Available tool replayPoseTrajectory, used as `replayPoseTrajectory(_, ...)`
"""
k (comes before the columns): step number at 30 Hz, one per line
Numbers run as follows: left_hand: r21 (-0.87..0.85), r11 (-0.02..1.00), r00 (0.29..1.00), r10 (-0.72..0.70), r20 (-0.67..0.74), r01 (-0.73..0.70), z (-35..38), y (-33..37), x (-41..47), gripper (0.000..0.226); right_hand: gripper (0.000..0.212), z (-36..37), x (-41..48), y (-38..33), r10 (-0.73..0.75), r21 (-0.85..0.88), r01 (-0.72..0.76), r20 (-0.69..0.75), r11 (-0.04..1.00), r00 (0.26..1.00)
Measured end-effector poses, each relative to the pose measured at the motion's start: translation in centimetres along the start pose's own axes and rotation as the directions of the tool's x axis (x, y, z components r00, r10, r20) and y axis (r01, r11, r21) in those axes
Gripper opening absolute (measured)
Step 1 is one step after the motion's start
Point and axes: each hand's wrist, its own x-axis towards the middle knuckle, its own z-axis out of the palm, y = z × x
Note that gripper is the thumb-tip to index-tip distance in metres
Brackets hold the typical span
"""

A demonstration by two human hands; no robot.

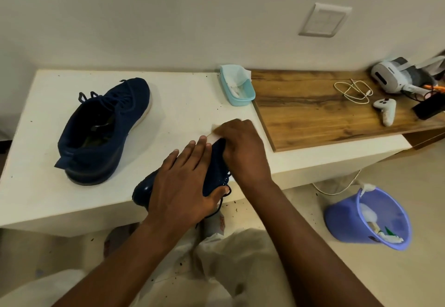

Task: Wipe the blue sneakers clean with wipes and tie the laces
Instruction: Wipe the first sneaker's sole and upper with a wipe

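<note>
One blue sneaker (101, 128) stands upright on the white table (183, 104) at the left, toe pointing away. A second blue sneaker (215, 169) lies at the table's front edge under both hands. My left hand (183, 181) grips it, fingers laid over its side and thumb hooked beneath by the laces. My right hand (243, 147) presses a white wipe (213, 138) against the toe end. Most of this sneaker is hidden by my hands. A light blue wipes box (237, 87) with a wipe sticking out sits at the back of the table.
A wooden board (313, 111) on the right carries a white cable (354, 91), a white controller (386, 110), a headset (395, 73) and a black device (428, 107). A purple bin (368, 217) with used wipes stands on the floor at the right.
</note>
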Motion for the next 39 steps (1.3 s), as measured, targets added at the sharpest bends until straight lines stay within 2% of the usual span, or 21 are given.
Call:
replayPoseTrajectory(1,-0.003,1.000,1.000,-0.002,-0.003,0.002,-0.1,0.0,0.0,0.093,0.034,0.0,0.0,-0.2,-0.044,0.013,0.044,0.014,0.999,0.999)
replayPoseTrajectory(2,0.002,1.000,1.000,-0.002,0.002,0.002,-0.1,0.0,0.1,0.093,0.034,-0.2,0.3,0.0,-0.026,0.032,0.026,-0.006,0.999,1.000)
replayPoseTrajectory(5,0.039,0.999,0.999,0.003,0.036,-0.004,0.0,0.0,0.0,0.095,0.032,-1.1,1.4,2.3,0.275,0.124,-0.259,-0.144,0.958,0.951)
replayPoseTrajectory(7,0.036,0.999,0.999,0.002,0.055,-0.004,-0.1,0.1,0.1,0.096,0.028,-1.4,1.1,3.1,0.353,0.139,-0.332,-0.173,0.933,0.919)
replayPoseTrajectory(10,0.031,0.999,0.998,-0.017,0.061,0.015,-0.2,0.0,0.3,0.096,0.027,-1.2,0.3,1.6,0.270,0.150,-0.256,-0.082,0.955,0.959)
replayPoseTrajectory(12,0.011,1.000,0.999,-0.020,0.046,0.019,-0.2,0.0,0.3,0.094,0.027,-0.7,0.1,-0.2,0.108,0.084,-0.107,-0.010,0.991,0.994)
replayPoseTrajectory(14,-0.011,1.000,1.000,-0.015,0.019,0.016,-0.2,0.1,0.2,0.093,0.028,-0.4,0.4,-1.2,-0.044,-0.023,0.044,0.035,0.999,0.998)
replayPoseTrajectory(15,-0.007,1.000,1.000,-0.012,0.021,0.012,-0.3,0.1,0.2,0.092,0.031,-0.5,0.9,-1.1,-0.043,-0.047,0.044,0.013,0.998,0.999)
replayPoseTrajectory(16,0.006,1.000,0.999,-0.008,0.038,0.008,-0.3,0.1,0.2,0.093,0.034,-0.8,1.4,-0.4,0.027,-0.051,-0.028,-0.030,0.998,0.999)
replayPoseTrajectory(18,0.029,1.000,0.998,-0.006,0.068,0.004,-0.2,0.1,0.2,0.094,0.036,-1.7,1.9,1.4,0.272,0.024,-0.271,-0.120,0.962,0.955)
replayPoseTrajectory(20,0.034,0.999,0.997,-0.003,0.074,0.001,-0.2,0.1,0.2,0.095,0.036,-2.0,1.4,2.5,0.399,0.090,-0.390,-0.121,0.916,0.909)
replayPoseTrajectory(22,0.039,0.999,0.997,-0.009,0.071,0.006,-0.2,0.1,0.3,0.094,0.038,-1.5,0.9,1.9,0.357,0.105,-0.349,-0.074,0.931,0.931)
replayPoseTrajectory(25,0.005,1.000,0.998,-0.019,0.058,0.019,-0.2,-0.1,0.4,0.094,0.044,-1.0,0.6,0.4,0.193,0.075,-0.189,-0.048,0.979,0.980)
replayPoseTrajectory(27,0.014,1.000,0.998,-0.009,0.062,0.009,-0.1,-0.1,0.4,0.094,0.051,-1.3,1.0,0.7,0.179,0.099,-0.169,-0.096,0.981,0.979)
replayPoseTrajectory(28,0.026,1.000,0.998,-0.005,0.064,0.003,-0.1,0.0,0.3,0.094,0.050,-1.6,1.1,1.1,0.217,0.175,-0.194,-0.120,0.965,0.969)
replayPoseTrajectory(29,0.032,0.999,0.998,-0.004,0.064,0.002,-0.1,0.0,0.2,0.094,0.046,-1.8,1.0,1.6,0.286,0.319,-0.233,-0.130,0.918,0.949)
replayPoseTrajectory(30,0.033,0.999,0.998,-0.004,0.067,0.002,-0.2,0.1,0.2,0.095,0.038,-2.1,0.9,2.0,0.374,0.503,-0.272,-0.111,0.820,0.921)
replayPoseTrajectory(32,0.026,1.000,0.996,-0.007,0.085,0.005,-0.3,0.0,0.4,0.095,0.025,-2.8,0.9,2.5,0.535,0.763,-0.358,0.019,0.538,0.845)
replayPoseTrajectory(35,0.022,1.000,0.996,-0.009,0.089,0.007,-0.4,-0.1,0.5,0.095,0.020,-3.1,0.8,3.1,0.605,0.859,-0.476,0.280,0.189,0.746)
replayPoseTrajectory(37,0.018,1.000,0.995,-0.012,0.096,0.011,-0.3,-0.1,0.5,0.095,0.022,-3.2,0.7,3.2,0.579,0.865,-0.496,0.365,0.079,0.729)
replayPoseTrajectory(39,0.020,1.000,0.995,-0.011,0.097,0.009,-0.3,-0.1,0.6,0.096,0.022,-3.1,1.0,3.1,0.589,0.863,-0.495,0.348,0.104,0.729)
